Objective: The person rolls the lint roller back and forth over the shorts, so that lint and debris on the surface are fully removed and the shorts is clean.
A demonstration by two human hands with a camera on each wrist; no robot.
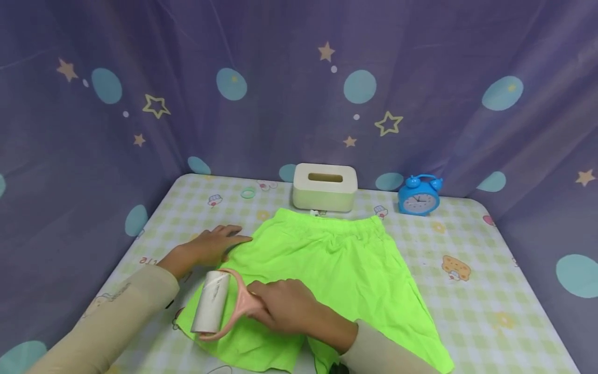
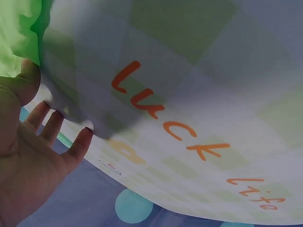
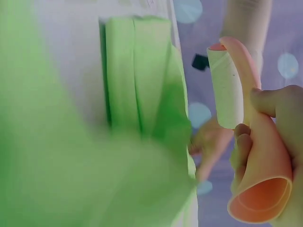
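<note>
Bright neon-green shorts (image 1: 341, 265) lie spread on the table, waistband toward the back. My right hand (image 1: 289, 306) grips the pink handle of a lint roller (image 1: 212, 302). Its white roll sits over the left leg of the shorts in the head view. In the right wrist view, fingers curl round the hollow handle (image 3: 265, 156). At the left edge of the shorts rests my left hand (image 1: 207, 249), fingers spread. The left wrist view shows its thumb (image 2: 31, 78) against the green fabric and the other fingertips down on the tablecloth.
A checkered tablecloth (image 1: 467, 311) covers the table. Behind the waistband stands a pale green tissue box (image 1: 322, 197) with a white lid. A blue alarm clock (image 1: 419, 197) stands back right, and a small green ring (image 1: 248, 193) lies back left. A purple patterned curtain (image 1: 280, 41) hangs behind.
</note>
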